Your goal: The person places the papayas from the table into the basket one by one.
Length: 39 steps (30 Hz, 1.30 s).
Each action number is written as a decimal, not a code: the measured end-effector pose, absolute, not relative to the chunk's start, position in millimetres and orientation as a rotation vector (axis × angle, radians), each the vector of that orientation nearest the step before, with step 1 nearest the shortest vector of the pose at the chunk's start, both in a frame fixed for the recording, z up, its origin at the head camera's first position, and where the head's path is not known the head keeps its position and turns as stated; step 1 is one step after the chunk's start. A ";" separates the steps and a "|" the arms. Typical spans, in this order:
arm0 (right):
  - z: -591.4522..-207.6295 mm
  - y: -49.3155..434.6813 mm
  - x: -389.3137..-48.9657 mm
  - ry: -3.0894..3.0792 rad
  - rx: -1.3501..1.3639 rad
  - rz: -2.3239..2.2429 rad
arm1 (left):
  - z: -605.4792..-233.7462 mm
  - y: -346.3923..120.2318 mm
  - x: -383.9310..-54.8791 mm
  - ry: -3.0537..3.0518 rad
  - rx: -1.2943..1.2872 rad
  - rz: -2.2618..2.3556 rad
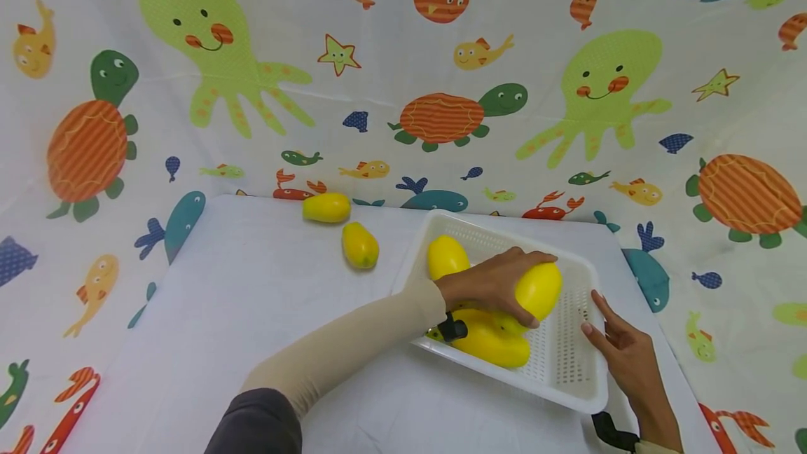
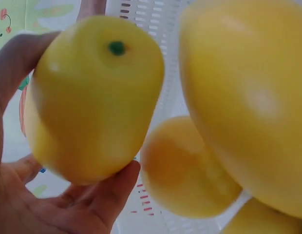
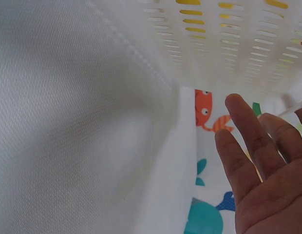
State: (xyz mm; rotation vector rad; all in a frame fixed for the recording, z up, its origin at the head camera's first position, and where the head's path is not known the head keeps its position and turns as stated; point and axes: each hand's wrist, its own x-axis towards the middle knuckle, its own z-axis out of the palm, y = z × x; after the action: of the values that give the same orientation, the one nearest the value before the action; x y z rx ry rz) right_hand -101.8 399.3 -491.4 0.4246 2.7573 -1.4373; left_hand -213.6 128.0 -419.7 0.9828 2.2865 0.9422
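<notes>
My left hand (image 1: 494, 284) grips a smooth yellow mango (image 1: 539, 291) above the right half of a white plastic basket (image 1: 504, 230). In the left wrist view, the held mango (image 2: 95, 107) shows a small green stem spot, with thumb and fingers around its sides. Other yellow mangoes lie in the basket, one at the back left (image 1: 446, 256) and a larger one at the front (image 1: 494, 342), partly hidden by the left arm. My right hand (image 1: 630, 349) is at the basket's right rim, thumb and forefinger touching it; its other fingers (image 3: 255, 141) extend straight outside the perforated wall.
Two more yellow mangoes, one farther back (image 1: 326, 208) and one nearer (image 1: 361, 245), lie on the white tablecloth (image 1: 252, 286) left of the basket. A sea-animal curtain (image 1: 378, 33) hangs behind and at both sides of the table.
</notes>
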 end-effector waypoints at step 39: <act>-494.2 402.1 -102.5 2.750 0.461 -1.408 | -431.8 147.9 -234.9 2.123 1.035 0.942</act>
State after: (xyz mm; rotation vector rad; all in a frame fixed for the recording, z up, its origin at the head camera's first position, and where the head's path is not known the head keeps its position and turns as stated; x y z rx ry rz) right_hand -102.5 402.1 -494.2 0.4608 2.7502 -1.4081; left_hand -234.9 147.9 -431.8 1.0351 2.1227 0.9423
